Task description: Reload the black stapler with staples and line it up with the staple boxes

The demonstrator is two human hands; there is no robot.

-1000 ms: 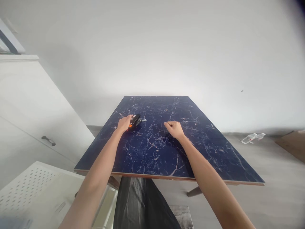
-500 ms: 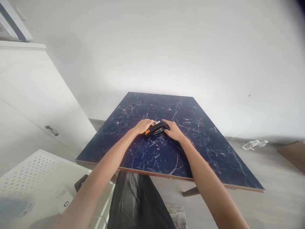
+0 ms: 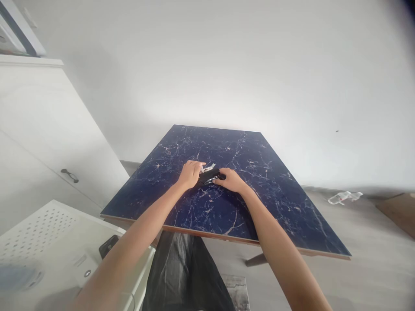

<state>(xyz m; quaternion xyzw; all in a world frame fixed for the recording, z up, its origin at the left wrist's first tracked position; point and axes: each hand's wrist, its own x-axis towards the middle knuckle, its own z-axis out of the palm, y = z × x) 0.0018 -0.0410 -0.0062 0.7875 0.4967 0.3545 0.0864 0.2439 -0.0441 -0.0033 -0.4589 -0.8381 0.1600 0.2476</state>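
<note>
A black stapler [image 3: 209, 176] with a silvery metal strip lies near the middle of a dark blue marble-patterned table [image 3: 227, 147]. My left hand [image 3: 191, 172] is closed around its left end, fingers bent over it and partly hiding it. On the other side my right hand [image 3: 231, 179] grips the right end, the thumb on the near side and fingers behind. Just beyond the stapler, by my left fingertips, is a small white and grey piece [image 3: 209, 168], too small to make out; whether my left hand touches it I cannot tell.
To the left stand a white cabinet [image 3: 42, 129] and a lower white unit with a perforated top [image 3: 42, 233], bearing a black phone-like object [image 3: 108, 246]. Clear plastic bottles [image 3: 344, 197] and a cardboard piece [image 3: 397, 211] lie on the floor at right. A pale wall rises behind the table.
My left hand has shifted slightly left, and the orange end of the stapler is now hidden. My right hand has moved a little left and closed further around the right end.
</note>
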